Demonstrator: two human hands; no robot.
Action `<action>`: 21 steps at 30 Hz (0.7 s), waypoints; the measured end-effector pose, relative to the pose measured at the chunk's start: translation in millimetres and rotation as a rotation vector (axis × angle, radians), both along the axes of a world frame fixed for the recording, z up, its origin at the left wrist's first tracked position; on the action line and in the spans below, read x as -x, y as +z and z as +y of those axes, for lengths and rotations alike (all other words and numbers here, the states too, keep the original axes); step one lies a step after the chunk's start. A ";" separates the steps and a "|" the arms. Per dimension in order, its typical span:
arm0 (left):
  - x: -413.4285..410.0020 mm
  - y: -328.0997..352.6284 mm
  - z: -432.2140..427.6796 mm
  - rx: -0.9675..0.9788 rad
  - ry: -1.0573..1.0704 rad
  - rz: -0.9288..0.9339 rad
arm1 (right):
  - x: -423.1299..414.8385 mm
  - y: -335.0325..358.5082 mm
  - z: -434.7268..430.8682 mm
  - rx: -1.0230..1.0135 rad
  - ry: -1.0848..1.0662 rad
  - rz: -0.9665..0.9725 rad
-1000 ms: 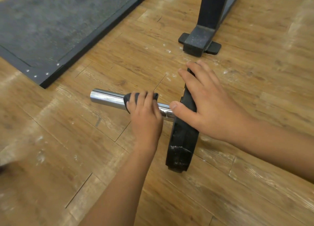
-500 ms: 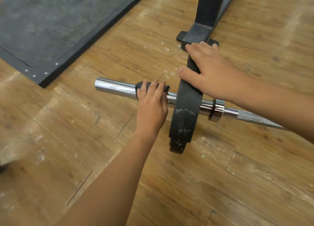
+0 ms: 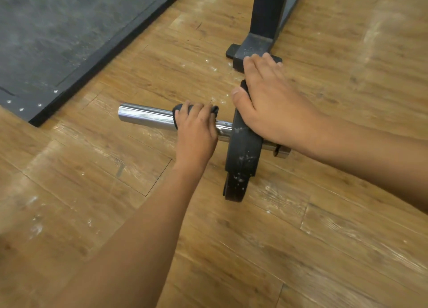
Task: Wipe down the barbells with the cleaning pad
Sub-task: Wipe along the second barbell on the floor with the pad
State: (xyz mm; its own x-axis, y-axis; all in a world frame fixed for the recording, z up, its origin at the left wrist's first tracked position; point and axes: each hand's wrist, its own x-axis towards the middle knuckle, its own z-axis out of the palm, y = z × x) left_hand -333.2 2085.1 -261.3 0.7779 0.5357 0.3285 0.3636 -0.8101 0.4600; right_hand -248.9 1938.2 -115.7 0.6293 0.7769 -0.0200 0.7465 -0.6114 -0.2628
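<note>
A barbell lies on the wooden floor, its chrome sleeve (image 3: 143, 116) pointing left. A black weight plate (image 3: 242, 155), scuffed with white marks, stands on the sleeve. My left hand (image 3: 196, 131) grips a dark cleaning pad (image 3: 214, 111) wrapped round the sleeve just left of the plate. My right hand (image 3: 266, 101) lies over the top of the plate, fingers reaching over the far edge and thumb on the near left face. A chrome collar (image 3: 281, 151) shows right of the plate; the shaft beyond it is hidden under my right forearm.
A black rack post with its foot (image 3: 253, 48) stands just behind the plate. A dark rubber platform (image 3: 58, 34) fills the upper left, its raised edge running diagonally. Worn wooden floorboards (image 3: 324, 238) with white chalk specks surround the bar.
My left hand with the pad has slid a little left along the sleeve, away from the plate. My right arm has come down lower and now covers the shaft right of the collar.
</note>
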 end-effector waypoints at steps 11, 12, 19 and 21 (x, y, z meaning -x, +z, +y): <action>-0.2 -7.2 6.7 -0.025 -0.044 -0.055 | 15.2 -3.3 -4.7 0.080 0.060 -0.143; 6.9 -11.9 -1.0 -0.020 -0.042 -0.065 | 14.1 -3.2 -5.1 0.093 0.056 -0.163; -13.9 -13.1 23.8 -0.020 -0.083 -0.049 | 27.3 -18.0 -10.1 0.062 0.068 -0.215; -29.9 -9.6 34.1 -0.020 -0.028 -0.011 | 21.0 -19.0 -7.5 0.022 0.062 -0.209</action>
State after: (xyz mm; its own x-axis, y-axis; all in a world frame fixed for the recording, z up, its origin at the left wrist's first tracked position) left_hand -303.4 2119.3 -271.0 0.7886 0.5071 0.3479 0.3358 -0.8290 0.4471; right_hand -269.9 1930.6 -134.7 0.5723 0.8153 0.0883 0.8198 -0.5662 -0.0853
